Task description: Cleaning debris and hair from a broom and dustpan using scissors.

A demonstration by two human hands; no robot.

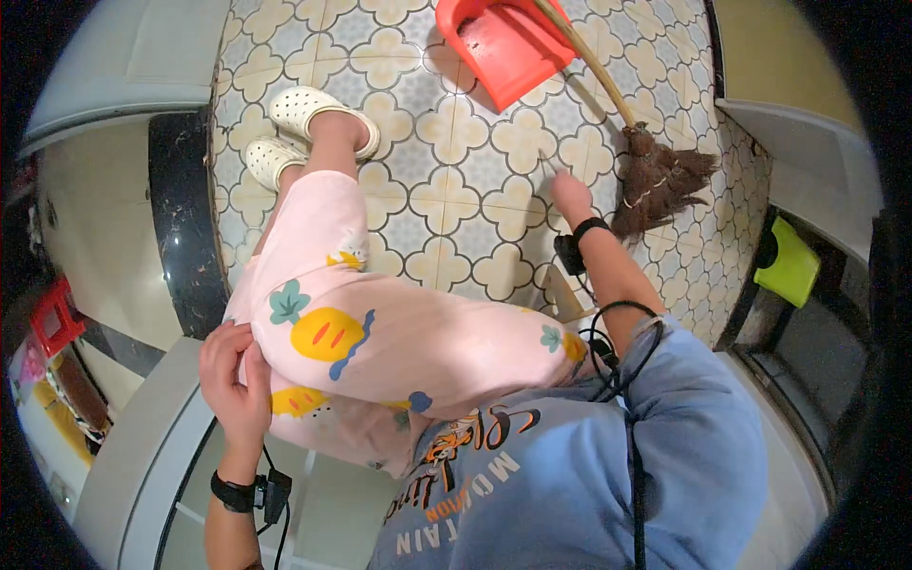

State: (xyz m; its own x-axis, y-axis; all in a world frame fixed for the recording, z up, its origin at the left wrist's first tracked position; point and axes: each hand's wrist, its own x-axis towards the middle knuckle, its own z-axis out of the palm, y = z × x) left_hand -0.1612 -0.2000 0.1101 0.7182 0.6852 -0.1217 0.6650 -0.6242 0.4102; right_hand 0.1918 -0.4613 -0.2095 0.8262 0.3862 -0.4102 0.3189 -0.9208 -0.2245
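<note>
My right hand point(571, 197) is low over the patterned floor tiles point(445, 203), with its fingers drawn together. A thin sliver point(543, 162) shows at its fingertips; whether it is pinched or lies on the floor is unclear. To the right of this hand is a broom point(652, 178) with dark brown bristles and a wooden handle. Beyond the hand lies a red plastic dustpan point(509, 60), with dark specks of dirt inside. My left hand point(234, 370) rests against the pink printed trousers point(420, 335) near the knee, its thumb apart from the fingers.
White perforated clogs point(313, 117) are on my feet at the left. A black stone threshold point(182, 221) with scattered debris borders the tiles. A red plastic stool point(57, 317) stands at far left, a lime-green object point(787, 263) at far right. A black cable point(636, 470) runs along my right side.
</note>
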